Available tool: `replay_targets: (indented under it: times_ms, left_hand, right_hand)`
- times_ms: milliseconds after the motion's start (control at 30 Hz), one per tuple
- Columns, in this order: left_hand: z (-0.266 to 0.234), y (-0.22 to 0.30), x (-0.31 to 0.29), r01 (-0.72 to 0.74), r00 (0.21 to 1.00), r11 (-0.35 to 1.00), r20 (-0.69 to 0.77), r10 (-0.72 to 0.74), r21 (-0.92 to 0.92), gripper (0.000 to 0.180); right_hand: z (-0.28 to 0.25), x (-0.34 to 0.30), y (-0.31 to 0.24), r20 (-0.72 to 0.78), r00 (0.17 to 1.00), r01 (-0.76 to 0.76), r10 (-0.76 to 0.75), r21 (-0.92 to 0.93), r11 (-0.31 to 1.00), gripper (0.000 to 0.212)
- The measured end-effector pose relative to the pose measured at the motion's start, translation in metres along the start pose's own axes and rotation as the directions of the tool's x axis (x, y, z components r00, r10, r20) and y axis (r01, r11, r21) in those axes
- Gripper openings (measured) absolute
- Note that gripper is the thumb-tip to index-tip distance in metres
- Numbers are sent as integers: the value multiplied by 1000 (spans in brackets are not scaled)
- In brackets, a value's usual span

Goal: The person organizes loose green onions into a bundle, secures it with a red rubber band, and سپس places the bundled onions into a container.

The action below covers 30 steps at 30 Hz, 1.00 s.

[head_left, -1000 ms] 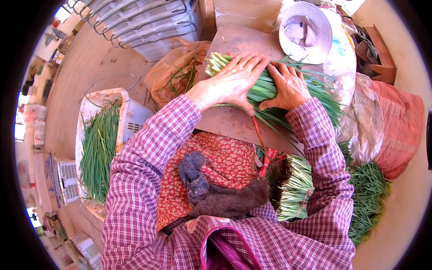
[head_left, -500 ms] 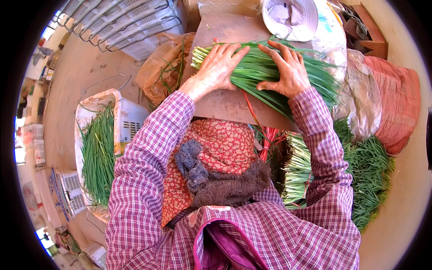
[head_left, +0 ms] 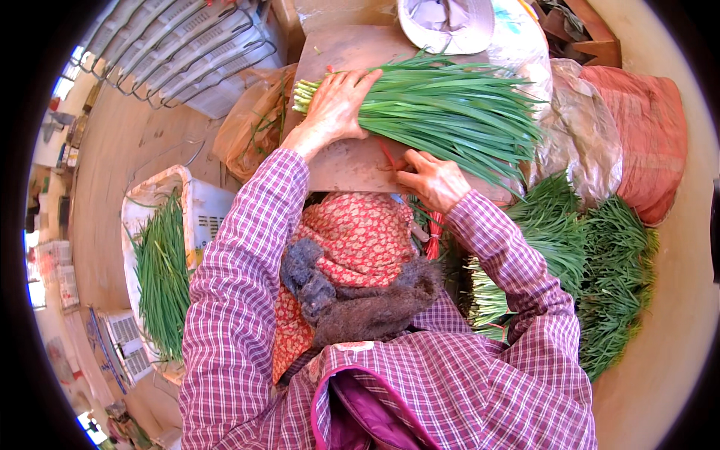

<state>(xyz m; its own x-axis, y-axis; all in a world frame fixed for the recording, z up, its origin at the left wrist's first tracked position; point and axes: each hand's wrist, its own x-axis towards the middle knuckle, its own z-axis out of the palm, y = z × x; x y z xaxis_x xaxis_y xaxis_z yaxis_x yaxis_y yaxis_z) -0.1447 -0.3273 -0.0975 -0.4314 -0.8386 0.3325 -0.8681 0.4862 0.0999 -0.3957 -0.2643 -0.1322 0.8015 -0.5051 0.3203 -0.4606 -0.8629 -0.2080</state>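
Note:
A thick bunch of garlic chives lies across a brown board, pale cut stems to the left and green leaves fanning right. My left hand presses over the stem end, fingers curved around the bunch. A red tie comes out from under the bunch's near side. Just below the leaves, at the board's near edge, my right hand has its thumb and fingers pinched together at the end of that tie. The tie's part beneath the bunch is hidden.
A white crate of loose chives stands at left. More bundled chives are piled at right, beside an orange-red sack. Red ties hang under the board. A pale hat lies at the far edge.
My right hand has left the top of the leaves and come down and left to the red tie. My left hand stays on the stems. The whole view has shifted slightly.

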Motion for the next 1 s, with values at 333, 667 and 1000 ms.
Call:
replay_targets:
  times_ms: [333, 667, 1000]
  left_hand:
    - [7, 8, 8, 20, 1000, 1000, -3, -20, 13, 113]
    - [11, 7, 6, -3, 998, 999, -66, 5, 35, 100]
    - [6, 8, -5, 11, 997, 1000, -77, -9, 22, 97]
  right_hand:
    - [12, 39, -3, -325, 893, -151, 313, 439, 886, 13]
    - [0, 65, -20, -477, 675, -176, 563, 636, 751, 6]
    - [-51, 135, 49, -348, 758, -466, 551, 301, 832, 15]
